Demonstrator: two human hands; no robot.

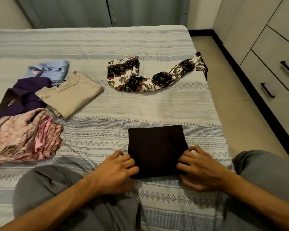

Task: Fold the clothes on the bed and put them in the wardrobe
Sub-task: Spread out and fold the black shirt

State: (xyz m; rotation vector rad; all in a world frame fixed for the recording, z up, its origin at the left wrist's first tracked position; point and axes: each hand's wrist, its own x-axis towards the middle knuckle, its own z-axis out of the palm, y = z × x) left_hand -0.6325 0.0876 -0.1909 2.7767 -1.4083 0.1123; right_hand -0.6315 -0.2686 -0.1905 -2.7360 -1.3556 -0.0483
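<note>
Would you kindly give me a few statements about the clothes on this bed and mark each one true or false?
1. Both hands hold the near corners of the folded dark cloth. True: the left hand and the right hand each grip one.
2. The patterned garment is neatly folded. False: it lies loose and unfolded, far across the bed.
3. The beige top lies folded among the clothes at the left. True.
4. The light blue shirt lies on top of the dark cloth. False: it lies far left, behind the purple garment.
5. A wardrobe drawer stands open. False: the drawers are closed.
</note>
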